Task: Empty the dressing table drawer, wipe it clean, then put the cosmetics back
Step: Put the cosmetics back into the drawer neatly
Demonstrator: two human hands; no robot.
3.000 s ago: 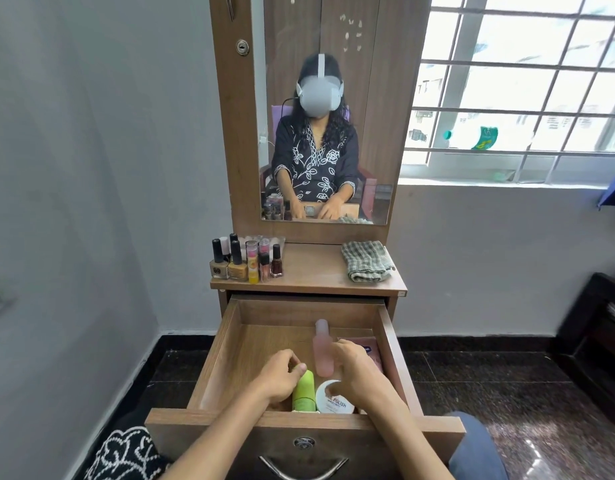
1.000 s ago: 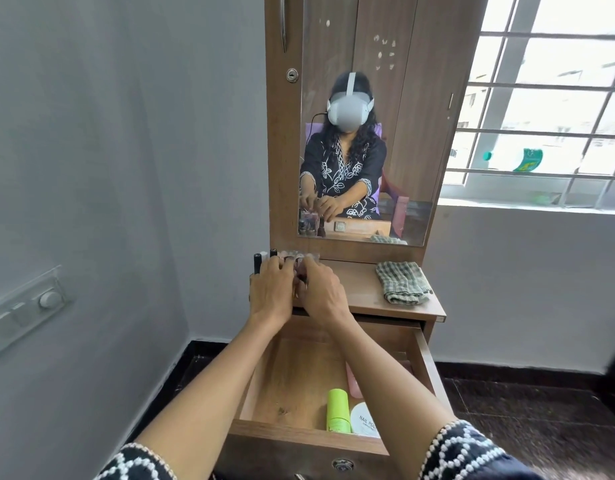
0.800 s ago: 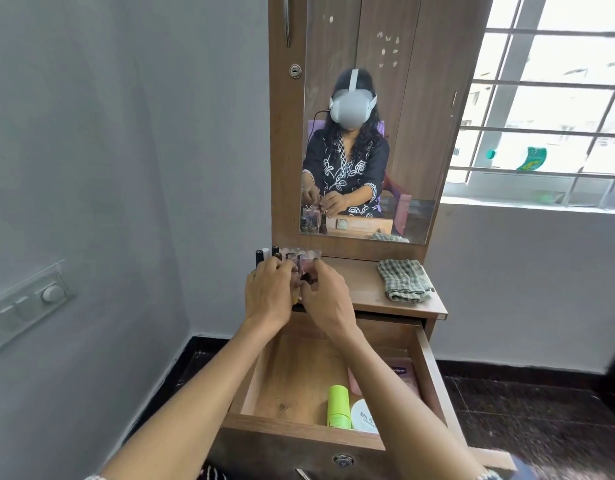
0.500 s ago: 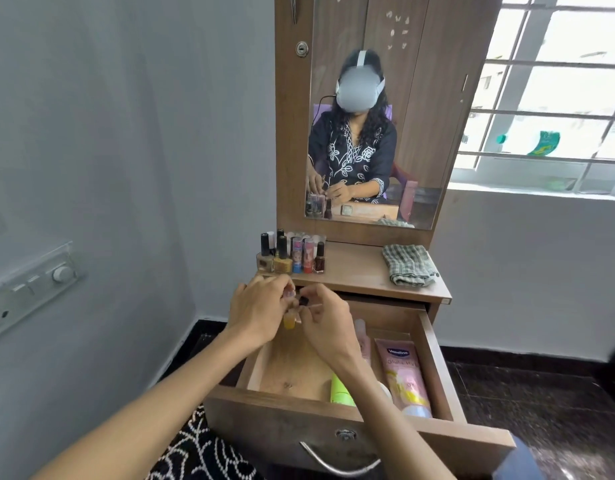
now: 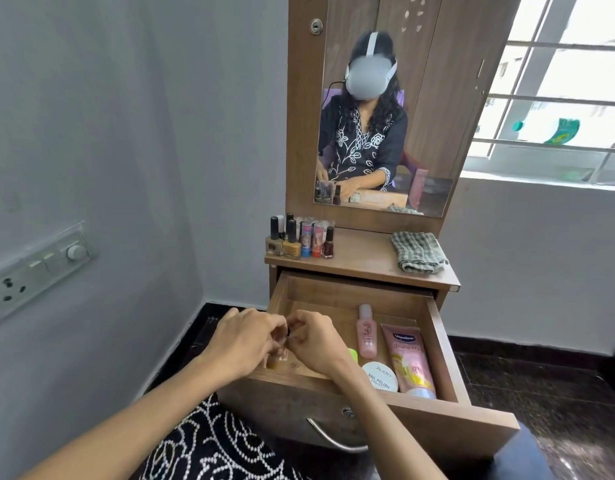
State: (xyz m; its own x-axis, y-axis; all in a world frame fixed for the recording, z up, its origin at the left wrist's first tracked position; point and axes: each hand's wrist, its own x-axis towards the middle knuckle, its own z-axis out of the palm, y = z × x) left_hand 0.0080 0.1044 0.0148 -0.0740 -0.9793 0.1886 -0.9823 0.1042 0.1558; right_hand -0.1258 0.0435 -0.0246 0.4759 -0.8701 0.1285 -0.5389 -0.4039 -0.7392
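Head view: a grey-walled corner with a barred window on the right, a dark polished floor, and a wooden dressing table whose mirror (image 5: 385,116) reflects the seated person. On the bench (image 5: 365,258) stand the nail polish bottles and lip balms (image 5: 301,237) at the left, with a folded checked cloth (image 5: 418,251) at the right. The drawer (image 5: 448,358) below is pulled open; a pink bottle (image 5: 366,332), a lotion tube (image 5: 408,362) and a round nail-polish jar (image 5: 380,375) lie at its right side, a green cap just showing behind the right wrist.

Both forearms reach forward over the drawer's front left corner. The left hand (image 5: 245,341) and right hand (image 5: 316,339) meet, fingers curled around small bottles (image 5: 280,353) pinched between them; how many cannot be told.

Judging by the contents, the cosmetics are being returned. The bottles would best be lowered upright onto the drawer floor at the left, close together, and released only once they stand steady.
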